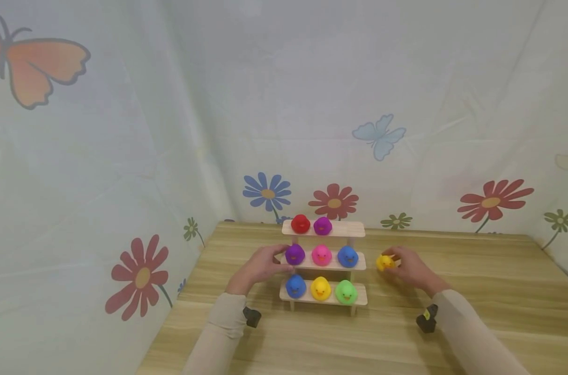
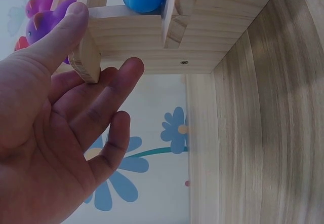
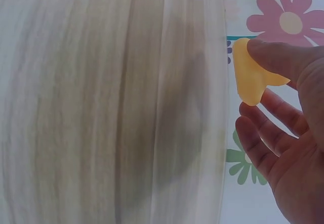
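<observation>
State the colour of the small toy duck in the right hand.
Yellow toy duck, clearest in the head view.

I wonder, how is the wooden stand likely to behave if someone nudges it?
The wooden stand looks stiff, since it is built of flat boards, one showing a screw. It seems unlikely to roll, standing on straight legs. A hard push might topple the ducks, which appear to sit loose on its narrow shelves.

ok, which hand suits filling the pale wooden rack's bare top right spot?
Likely the right hand: it holds the yellow toy duck on that side. The left hand grips the wooden rack at its left end.
</observation>
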Tool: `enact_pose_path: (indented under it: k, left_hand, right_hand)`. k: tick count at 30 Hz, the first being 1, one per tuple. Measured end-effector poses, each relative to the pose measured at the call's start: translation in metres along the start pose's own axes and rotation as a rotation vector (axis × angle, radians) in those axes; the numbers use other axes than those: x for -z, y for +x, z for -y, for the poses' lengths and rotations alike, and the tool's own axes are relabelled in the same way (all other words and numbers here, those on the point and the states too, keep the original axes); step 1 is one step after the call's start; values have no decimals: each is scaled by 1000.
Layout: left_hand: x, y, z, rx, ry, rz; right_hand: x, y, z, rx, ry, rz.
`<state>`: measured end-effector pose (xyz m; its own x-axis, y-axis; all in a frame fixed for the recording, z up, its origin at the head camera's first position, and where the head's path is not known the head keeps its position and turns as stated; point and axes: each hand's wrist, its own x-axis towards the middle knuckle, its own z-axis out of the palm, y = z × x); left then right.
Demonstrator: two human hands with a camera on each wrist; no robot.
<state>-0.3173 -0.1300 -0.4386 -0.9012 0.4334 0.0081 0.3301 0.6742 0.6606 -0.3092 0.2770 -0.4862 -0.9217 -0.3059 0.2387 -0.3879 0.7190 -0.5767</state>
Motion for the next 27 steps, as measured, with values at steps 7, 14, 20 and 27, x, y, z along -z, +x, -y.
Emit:
enact_pose_path:
  k: [7,14,20,27]
  left_hand:
    - [0,1,1,-10,-7,1]
    - [1,0,1,-16,-3,1]
    - [1,-1,0,1,-6,9]
    - [1,0,1,-3,-16,9]
  right_hand:
    - [-5,2,1,-8,-3,13]
    - [-10,6,-2,-19,14,12]
    - [-13,9,-3,-39,12,20]
    - [-17,10,-2,-47,29,15]
